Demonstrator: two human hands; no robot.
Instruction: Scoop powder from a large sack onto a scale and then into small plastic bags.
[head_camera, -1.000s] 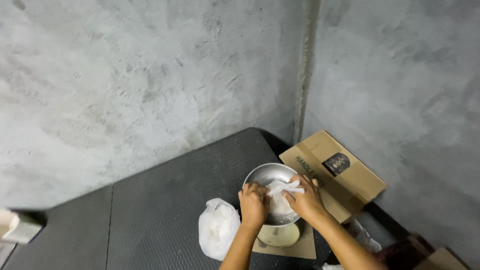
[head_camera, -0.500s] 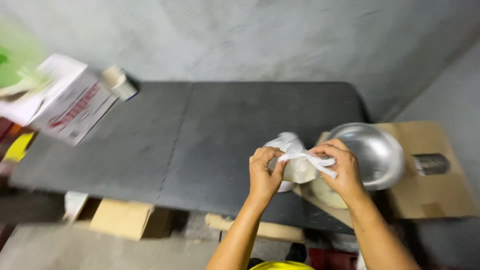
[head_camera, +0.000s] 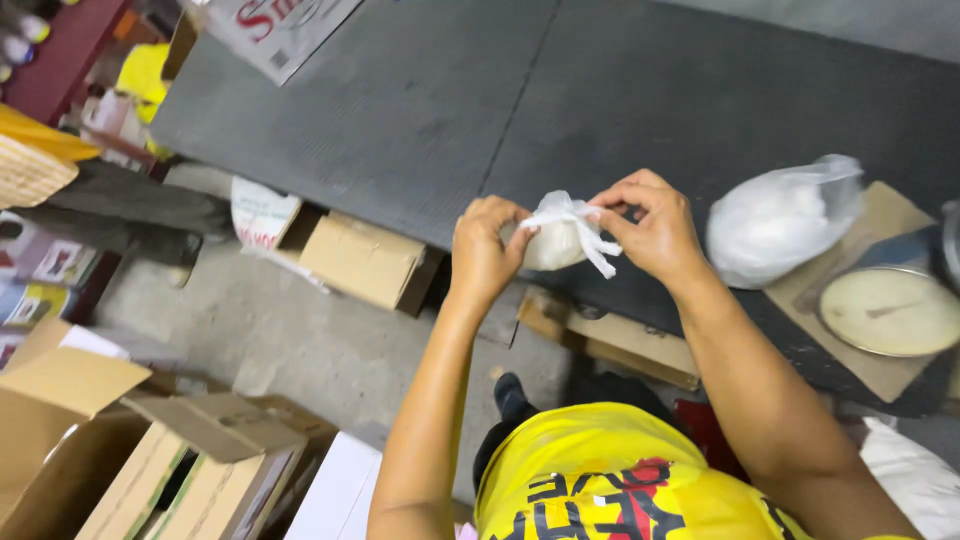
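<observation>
Both hands up over the near edge of the dark surface (head_camera: 400, 110), working one small white bag (head_camera: 553, 243) between them.

Left hand (head_camera: 483, 250): grip clenched on the left side of the small bag, fingers curled round it, thumb toward the knot.

Right hand (head_camera: 650, 225): grip pinching the twisted white plastic at the bag's top, fingertips (head_camera: 607, 213) on the knot; two loose tails of plastic hang from it toward 5 o'clock.

Small bag: rounded, full of something pale, held just above the surface's front edge, not resting on it as far as can be told. It sits between the two hands, touching both.

At 3 o'clock from the right hand, near but apart: a larger white plastic bag (head_camera: 778, 220), lying on the surface, partly on a flat sheet of brown cardboard (head_camera: 885, 215).

On that cardboard at 4 o'clock: a round scale dial (head_camera: 892, 312), pale face, needle visible.

Below the surface on the concrete floor (head_camera: 300, 340): a closed cardboard box (head_camera: 365, 262) at 9 o'clock from the left hand; more open cartons (head_camera: 150, 450) at 7 o'clock.

Yellow shirt (head_camera: 600, 480) at 6 o'clock.
</observation>
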